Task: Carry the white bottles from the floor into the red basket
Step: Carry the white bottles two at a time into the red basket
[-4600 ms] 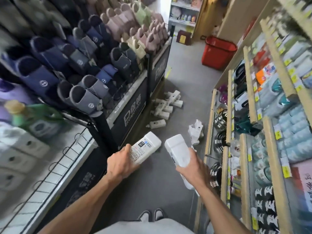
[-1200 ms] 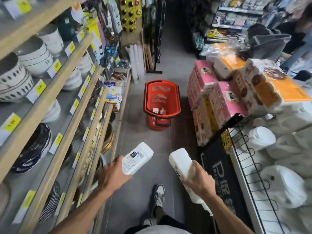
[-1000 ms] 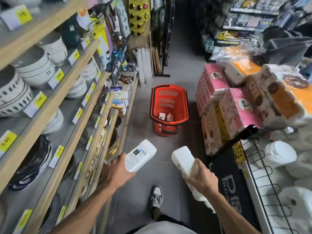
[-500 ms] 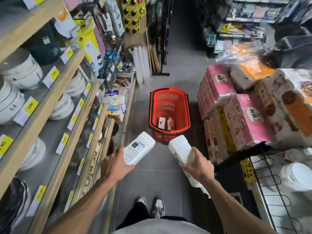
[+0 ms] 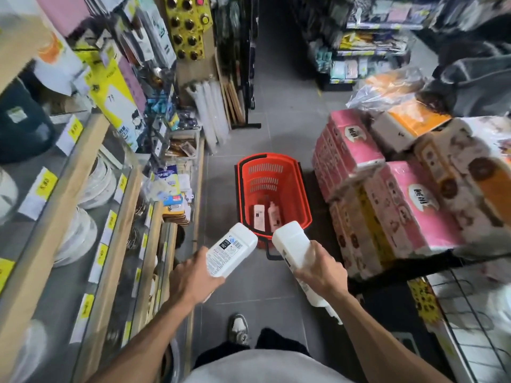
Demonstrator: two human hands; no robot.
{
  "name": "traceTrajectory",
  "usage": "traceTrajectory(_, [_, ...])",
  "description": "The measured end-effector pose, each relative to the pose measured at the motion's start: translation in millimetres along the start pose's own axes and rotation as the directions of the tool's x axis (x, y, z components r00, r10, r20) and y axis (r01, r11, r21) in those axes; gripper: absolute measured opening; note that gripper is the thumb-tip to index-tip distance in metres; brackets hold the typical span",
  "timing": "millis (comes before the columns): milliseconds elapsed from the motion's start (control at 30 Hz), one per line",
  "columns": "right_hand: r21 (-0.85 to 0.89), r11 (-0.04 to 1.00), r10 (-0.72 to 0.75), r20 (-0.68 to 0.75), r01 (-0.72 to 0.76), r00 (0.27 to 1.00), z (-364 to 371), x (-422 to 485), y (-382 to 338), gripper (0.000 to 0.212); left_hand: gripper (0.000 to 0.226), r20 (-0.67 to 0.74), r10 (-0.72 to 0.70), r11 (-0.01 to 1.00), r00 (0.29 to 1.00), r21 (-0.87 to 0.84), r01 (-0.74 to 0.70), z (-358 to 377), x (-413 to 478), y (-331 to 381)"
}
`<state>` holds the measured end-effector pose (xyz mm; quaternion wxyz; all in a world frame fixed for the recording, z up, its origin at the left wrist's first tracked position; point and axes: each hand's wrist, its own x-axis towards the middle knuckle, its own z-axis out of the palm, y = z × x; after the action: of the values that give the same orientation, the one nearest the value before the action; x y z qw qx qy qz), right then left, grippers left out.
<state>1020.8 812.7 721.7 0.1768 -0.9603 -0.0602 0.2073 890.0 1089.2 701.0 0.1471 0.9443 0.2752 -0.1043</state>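
we grip one white bottle in our left hand and a second bottle in our right hand. both are held just short of the red basket, we think so they can drop beside the two bottles lying inside it.

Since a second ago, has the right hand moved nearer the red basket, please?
Yes. The right hand with its white bottle has come forward toward the red basket, the bottle now overlapping its near rim.
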Motion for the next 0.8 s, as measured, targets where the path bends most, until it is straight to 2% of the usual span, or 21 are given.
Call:
traceTrajectory(233, [0.008,0.999,0.047,-0.004,-0.047,0.999,-9,46,-25,0.069,0.069,0.021,0.036,0.999,0.999,0.013,-0.036,-21,70,11])
traceTrajectory(433, [0.047,0.997,0.069,-0.003,-0.069,0.998,-20,100,-32,0.084,0.069,0.017,0.057,0.998,0.998,-0.005,-0.057,-29,142,30])
traceTrajectory(667, [0.05,0.995,0.089,-0.019,-0.088,0.996,-43,163,-30,0.081,0.068,0.022,0.119,0.992,0.993,0.041,-0.12,-44,213,70])
traceTrajectory(800, [0.06,0.995,0.086,-0.012,-0.086,0.996,-58,200,-31,0.075,0.068,0.012,0.109,0.992,0.994,0.064,-0.11,-52,248,94])
